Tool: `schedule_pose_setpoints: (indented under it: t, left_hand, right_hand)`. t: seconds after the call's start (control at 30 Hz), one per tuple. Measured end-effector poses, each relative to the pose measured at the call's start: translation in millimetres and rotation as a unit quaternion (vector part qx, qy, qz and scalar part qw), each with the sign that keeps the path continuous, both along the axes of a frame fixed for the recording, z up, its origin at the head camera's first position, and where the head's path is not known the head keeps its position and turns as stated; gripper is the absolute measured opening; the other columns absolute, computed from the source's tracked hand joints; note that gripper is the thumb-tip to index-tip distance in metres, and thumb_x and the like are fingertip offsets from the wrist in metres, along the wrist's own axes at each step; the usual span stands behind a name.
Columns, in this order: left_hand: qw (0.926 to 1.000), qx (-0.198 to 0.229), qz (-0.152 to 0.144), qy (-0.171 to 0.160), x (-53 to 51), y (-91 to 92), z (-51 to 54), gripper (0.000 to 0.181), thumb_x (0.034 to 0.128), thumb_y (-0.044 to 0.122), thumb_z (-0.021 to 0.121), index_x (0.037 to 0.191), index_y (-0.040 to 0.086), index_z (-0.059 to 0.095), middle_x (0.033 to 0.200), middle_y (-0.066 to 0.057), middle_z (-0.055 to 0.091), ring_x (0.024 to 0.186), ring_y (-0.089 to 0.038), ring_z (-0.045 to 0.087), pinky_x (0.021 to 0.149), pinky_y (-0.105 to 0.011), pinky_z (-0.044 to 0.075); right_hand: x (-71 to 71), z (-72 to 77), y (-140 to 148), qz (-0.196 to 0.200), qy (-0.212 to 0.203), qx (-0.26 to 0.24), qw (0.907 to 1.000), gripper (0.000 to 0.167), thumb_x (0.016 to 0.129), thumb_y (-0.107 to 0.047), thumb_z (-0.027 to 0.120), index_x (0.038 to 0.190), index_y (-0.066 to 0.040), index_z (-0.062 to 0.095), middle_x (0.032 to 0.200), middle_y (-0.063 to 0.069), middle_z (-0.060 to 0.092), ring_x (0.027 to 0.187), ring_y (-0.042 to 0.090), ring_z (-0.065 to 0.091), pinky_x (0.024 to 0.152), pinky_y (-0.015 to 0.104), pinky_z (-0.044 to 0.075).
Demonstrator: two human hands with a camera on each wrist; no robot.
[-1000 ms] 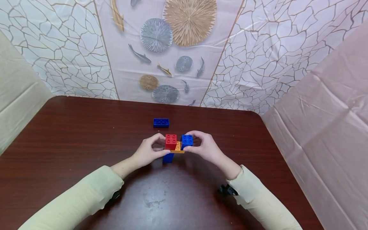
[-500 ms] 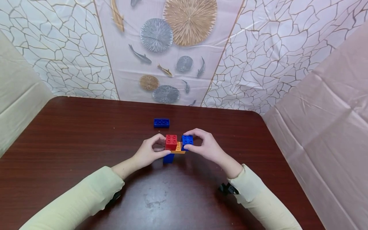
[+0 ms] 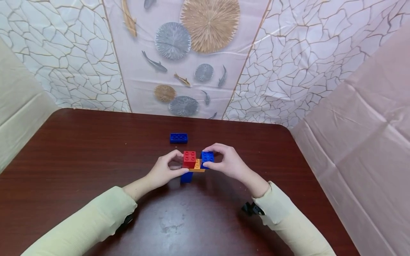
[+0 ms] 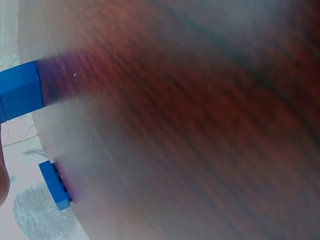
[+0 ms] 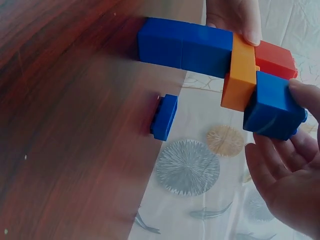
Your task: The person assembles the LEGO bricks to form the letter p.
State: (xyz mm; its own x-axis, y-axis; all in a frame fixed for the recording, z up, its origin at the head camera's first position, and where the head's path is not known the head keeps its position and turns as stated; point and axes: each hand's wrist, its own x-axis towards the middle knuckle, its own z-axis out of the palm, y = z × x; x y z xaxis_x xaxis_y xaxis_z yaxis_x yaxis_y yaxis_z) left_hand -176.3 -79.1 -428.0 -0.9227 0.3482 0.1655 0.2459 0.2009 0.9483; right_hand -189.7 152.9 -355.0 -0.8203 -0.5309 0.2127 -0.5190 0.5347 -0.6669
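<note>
An orange brick (image 3: 197, 166) lies across a column of blue bricks (image 5: 185, 47) that stands on the table. On its left part sits a red brick (image 3: 189, 159), which my left hand (image 3: 162, 173) grips from the left, thumb near the orange brick's front edge. At the other end, my right hand (image 3: 230, 164) pinches a square blue brick (image 3: 207, 159) between thumb and fingers. The right wrist view shows this blue brick (image 5: 277, 106) against the orange one; whether its studs are fully joined I cannot tell. Bare studs show between red and blue.
Behind the stack, a longer blue brick (image 3: 178, 138) lies on the dark wooden table (image 3: 96, 149), its hollow side up. A patterned cloth (image 3: 192, 71) hangs beyond the table's far edge. Dark devices show at both sleeves.
The view has shifted slightly. My right hand's fingers have moved a little on the square blue brick, which sits nearly as before; my left hand keeps its hold.
</note>
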Motion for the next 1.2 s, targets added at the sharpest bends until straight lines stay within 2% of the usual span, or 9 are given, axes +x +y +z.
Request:
schedule_pose_setpoints:
  t: [0.13,0.3,0.43,0.53,0.63,0.8,0.97,1.2]
  left_hand:
    - [1.0000,0.001,-0.001,0.005,-0.2,-0.6,-0.3,0.034,0.0794,0.013,0.074,0.107,0.007,0.055,0.110,-0.013,0.064,0.100,-0.026,0.063,0.084,-0.033,0.055]
    - [0.9999,0.003,0.001,0.010,-0.6,-0.9,-1.0,0.034,0.0789,0.013,0.075,0.106,0.007,0.055,0.109,-0.013,0.064,0.099,-0.025,0.064,0.084,-0.031,0.055]
    - [0.9999,0.007,0.002,0.009,-0.2,-0.4,-0.3,0.033,0.0787,0.012,0.075,0.105,0.007,0.055,0.108,-0.014,0.064,0.098,-0.026,0.064,0.083,-0.030,0.055]
    - [0.9999,0.008,0.003,0.008,0.4,0.4,0.6,0.032,0.0788,0.011,0.075,0.104,0.007,0.055,0.107,-0.014,0.065,0.098,-0.025,0.064,0.083,-0.029,0.056]
    - [0.9999,0.006,0.005,0.008,0.8,0.6,0.9,0.031,0.0788,0.011,0.075,0.103,0.007,0.056,0.106,-0.014,0.065,0.097,-0.025,0.063,0.082,-0.029,0.056]
    - [0.9999,0.007,0.005,0.006,-0.1,0.1,0.8,0.031,0.0789,0.011,0.074,0.103,0.007,0.056,0.107,-0.014,0.065,0.097,-0.024,0.064,0.083,-0.030,0.056]
    - [0.9999,0.009,0.006,0.004,-0.2,0.8,0.4,0.031,0.0786,0.010,0.075,0.103,0.006,0.056,0.106,-0.014,0.065,0.097,-0.025,0.063,0.083,-0.030,0.055]
    - [1.0000,0.003,0.007,0.003,0.5,0.2,1.4,0.031,0.0788,0.010,0.074,0.103,0.006,0.056,0.107,-0.014,0.064,0.097,-0.025,0.064,0.084,-0.031,0.055]
  right_hand:
    - [-0.2,0.6,0,-0.005,-0.010,0.008,0.9999,0.037,0.076,-0.012,0.077,0.110,-0.005,0.065,0.105,0.009,0.066,0.088,0.019,0.060,0.080,0.041,0.056]
    - [-1.3,-0.2,1,-0.008,-0.046,-0.001,0.9989,0.038,0.077,-0.014,0.076,0.112,-0.007,0.064,0.106,0.009,0.065,0.089,0.022,0.059,0.076,0.035,0.057]
    - [-9.0,0.2,7,0.006,-0.075,-0.018,0.9970,0.036,0.081,-0.016,0.073,0.114,-0.007,0.063,0.110,0.011,0.065,0.096,0.024,0.059,0.084,0.039,0.055]
    - [-21.1,0.5,10,-0.004,-0.100,-0.050,0.9937,0.031,0.089,-0.016,0.064,0.117,-0.004,0.062,0.112,0.016,0.065,0.100,0.026,0.061,0.088,0.044,0.052]
    - [-39.4,-4.1,10,-0.035,-0.122,-0.088,0.9879,0.030,0.094,-0.017,0.056,0.119,-0.002,0.060,0.115,0.021,0.064,0.100,0.027,0.062,0.088,0.046,0.052]
    - [-77.1,-23.8,1,-0.090,-0.142,-0.120,0.9784,0.034,0.090,-0.018,0.062,0.119,-0.001,0.059,0.114,0.023,0.062,0.095,0.030,0.060,0.087,0.052,0.051]
    - [-102.8,-42.5,-15,-0.118,-0.163,-0.101,0.9743,0.043,0.086,-0.019,0.067,0.124,-0.001,0.055,0.119,0.021,0.060,0.101,0.030,0.059,0.086,0.045,0.053]
    - [-120.0,-60.8,-40,-0.121,-0.171,-0.062,0.9759,0.050,0.083,-0.019,0.071,0.127,-0.002,0.054,0.123,0.020,0.059,0.108,0.032,0.057,0.092,0.041,0.051]
